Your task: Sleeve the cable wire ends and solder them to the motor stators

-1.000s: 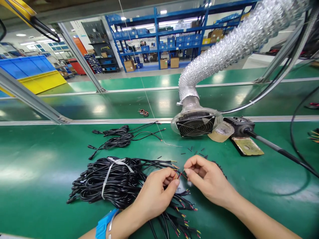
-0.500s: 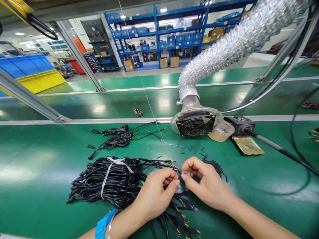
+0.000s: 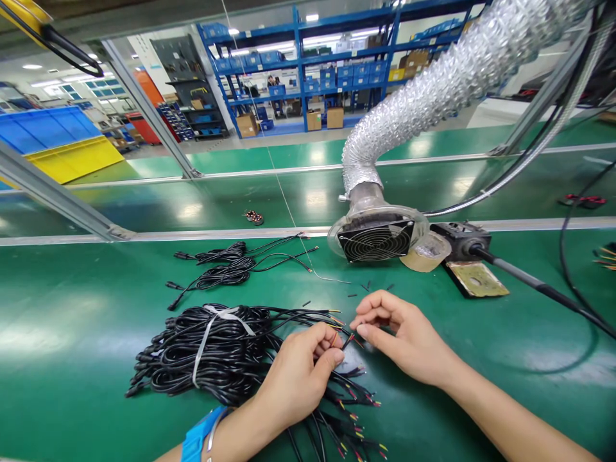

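Note:
My left hand (image 3: pixel 305 372) pinches the end of a black cable between thumb and fingers. A short black end with coloured wire tips (image 3: pixel 350 341) sticks out past its fingertips. Just right of these tips, apart from them, is my right hand (image 3: pixel 402 333), its thumb and fingertips drawn close together. Whatever they hold, if anything, is too small to make out. Left of my left hand lies a thick bundle of black cables (image 3: pixel 216 350), bound by a whitish tie (image 3: pixel 205 350). Several loose cable ends with red, yellow and white tips (image 3: pixel 356 417) fan out below my hands.
Two coiled cables (image 3: pixel 226 266) lie behind the bundle. Small black tube pieces (image 3: pixel 368 285) are scattered on the green bench (image 3: pixel 72 308). A round fume fan (image 3: pixel 378 240) hangs on a silver duct (image 3: pixel 423 109), with a tape roll (image 3: pixel 426 253) and a soldering-iron stand (image 3: pixel 462 240) beside it.
My right hand has drawn slightly away to the right and up from the wire tips, which now show between the hands. My left hand keeps its hold on the cable.

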Tool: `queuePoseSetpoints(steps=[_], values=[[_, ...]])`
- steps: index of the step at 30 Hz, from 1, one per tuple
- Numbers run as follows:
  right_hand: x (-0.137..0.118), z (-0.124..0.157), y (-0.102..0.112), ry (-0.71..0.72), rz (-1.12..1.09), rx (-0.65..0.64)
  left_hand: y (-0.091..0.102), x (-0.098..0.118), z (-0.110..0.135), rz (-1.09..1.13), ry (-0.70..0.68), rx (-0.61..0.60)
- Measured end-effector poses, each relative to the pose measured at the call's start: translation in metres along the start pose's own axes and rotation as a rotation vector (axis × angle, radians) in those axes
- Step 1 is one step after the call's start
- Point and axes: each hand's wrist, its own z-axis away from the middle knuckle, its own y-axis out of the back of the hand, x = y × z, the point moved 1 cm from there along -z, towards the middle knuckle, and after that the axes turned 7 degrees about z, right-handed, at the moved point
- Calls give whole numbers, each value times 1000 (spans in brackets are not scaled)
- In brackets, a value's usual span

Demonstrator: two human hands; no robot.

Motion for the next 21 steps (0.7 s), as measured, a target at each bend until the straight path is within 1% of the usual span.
queuePoseSetpoints(steps=[7, 13, 18, 21], values=[[-2, 0, -3, 21, 5, -8, 0, -1, 0, 0, -7, 0], [-2, -1, -2, 13, -15, -25, 1, 3, -1, -1, 10, -10], [-2, 1, -5, 15, -21, -47, 2, 5, 0, -7, -6, -17], [-1, 1, -5, 21, -66, -100, 2, 4, 0, -2, -11, -11]])
